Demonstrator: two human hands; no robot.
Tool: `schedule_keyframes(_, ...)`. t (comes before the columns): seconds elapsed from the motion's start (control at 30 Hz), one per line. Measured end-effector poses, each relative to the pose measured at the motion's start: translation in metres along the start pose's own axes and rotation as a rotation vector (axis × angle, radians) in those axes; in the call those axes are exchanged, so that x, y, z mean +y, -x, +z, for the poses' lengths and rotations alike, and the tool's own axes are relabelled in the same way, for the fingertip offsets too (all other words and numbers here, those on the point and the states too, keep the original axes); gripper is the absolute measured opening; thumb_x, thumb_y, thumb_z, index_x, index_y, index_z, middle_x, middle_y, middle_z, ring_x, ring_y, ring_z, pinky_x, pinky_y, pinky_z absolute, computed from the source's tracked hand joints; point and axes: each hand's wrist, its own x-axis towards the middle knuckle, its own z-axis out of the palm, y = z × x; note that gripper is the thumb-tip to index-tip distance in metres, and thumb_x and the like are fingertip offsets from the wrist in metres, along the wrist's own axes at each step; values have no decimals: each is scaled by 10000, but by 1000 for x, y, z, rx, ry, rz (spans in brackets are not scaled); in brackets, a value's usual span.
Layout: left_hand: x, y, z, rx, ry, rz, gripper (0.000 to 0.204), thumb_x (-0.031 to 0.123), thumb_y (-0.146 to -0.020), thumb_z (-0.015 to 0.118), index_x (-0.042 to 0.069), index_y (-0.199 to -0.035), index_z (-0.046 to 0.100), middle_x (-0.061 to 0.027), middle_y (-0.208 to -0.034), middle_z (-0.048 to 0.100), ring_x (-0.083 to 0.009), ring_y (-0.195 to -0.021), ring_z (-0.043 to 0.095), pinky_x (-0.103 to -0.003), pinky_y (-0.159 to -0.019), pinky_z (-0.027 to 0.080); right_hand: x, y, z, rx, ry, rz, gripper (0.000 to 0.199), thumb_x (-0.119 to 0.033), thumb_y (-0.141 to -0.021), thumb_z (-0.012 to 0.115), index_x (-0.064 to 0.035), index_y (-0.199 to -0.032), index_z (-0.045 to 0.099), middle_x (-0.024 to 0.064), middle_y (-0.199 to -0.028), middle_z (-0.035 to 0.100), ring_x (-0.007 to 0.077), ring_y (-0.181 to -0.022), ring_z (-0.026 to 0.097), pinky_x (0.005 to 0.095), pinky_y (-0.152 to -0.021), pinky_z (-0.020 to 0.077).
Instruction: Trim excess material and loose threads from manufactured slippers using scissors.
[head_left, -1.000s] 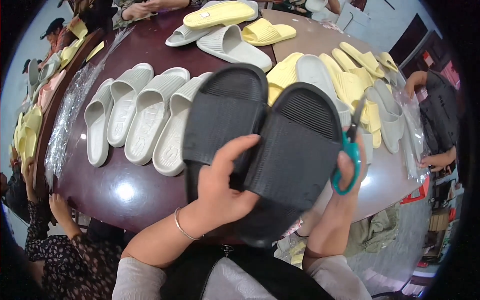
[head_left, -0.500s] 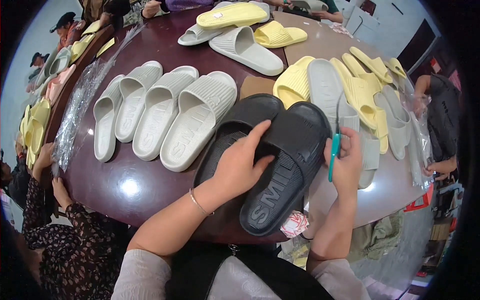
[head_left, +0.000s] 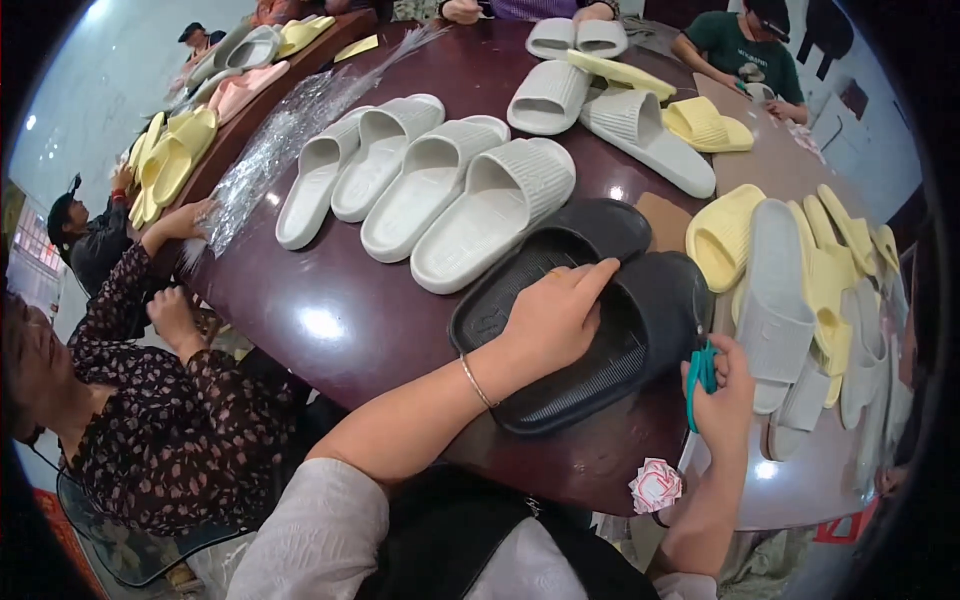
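A pair of black slide sandals lies side by side at the table's near edge, straps away from me. My left hand rests over them, index finger stretched along the strap edges and fingers closed about the inner edge of a strap. Part of the footbeds is hidden under that hand. In my right hand are small scissors with teal handles, fingers wrapped round them. Their metal tips point away from me, close to the outer side of the right sandal's strap.
Several light grey slides stand in a row left of the black pair. Yellow slides and grey ones are piled at right. Red-and-white labels lie near the edge. Clear plastic bags lie at left, beside a seated person.
The view has swung left, so the table's things sit further right. The scissors have come in against the right sandal's side. My left hand has closed from spread fingers, and the black pair is turned slightly.
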Motion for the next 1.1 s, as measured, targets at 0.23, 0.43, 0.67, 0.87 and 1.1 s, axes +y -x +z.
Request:
schedule_keyframes(0.23,-14,-11,2,11,-171,-57,500,43,-738,665,74,-1212,509,-142,-1003,600,-318,-918,579,-390,-798,470,19,-22,16,121,7,-52,409,-94,-778,695,-66,-1153,531,126,-860,633,219,-757,629,326,-677,492)
schedule_keyframes(0.43,13,-12,-2,170,-277,57,461,73,-703,707,61,-1139,561,-109,-958,577,-312,-884,567,-399,-758,462,26,-39,-23,488,148,-215,413,-50,-795,680,-41,-1176,521,74,-895,607,128,-799,587,264,-704,473)
schedule_keyframes(0.67,47,4,-13,-105,65,508,326,118,-703,678,52,-1013,603,-111,-946,588,-294,-931,582,-384,-799,481,31,-63,-32,675,236,-243,438,13,-795,609,-36,-1218,506,138,-1028,613,206,-909,610,298,-800,473)
schedule_keyframes(0.87,37,37,20,-431,115,562,215,190,-800,562,63,-974,577,-98,-907,581,-268,-910,593,-348,-759,492,4,-52,-71,253,608,-344,483,1,-770,565,-48,-1246,491,182,-1087,594,320,-1024,576,368,-887,438)
schedule_keyframes(1.1,48,37,42,-510,289,497,260,220,-826,588,51,-1023,571,-118,-984,586,-299,-933,585,-360,-787,491,14,-43,-114,107,657,-181,474,29,-744,602,-56,-1201,509,142,-964,610,287,-887,608,352,-807,467)
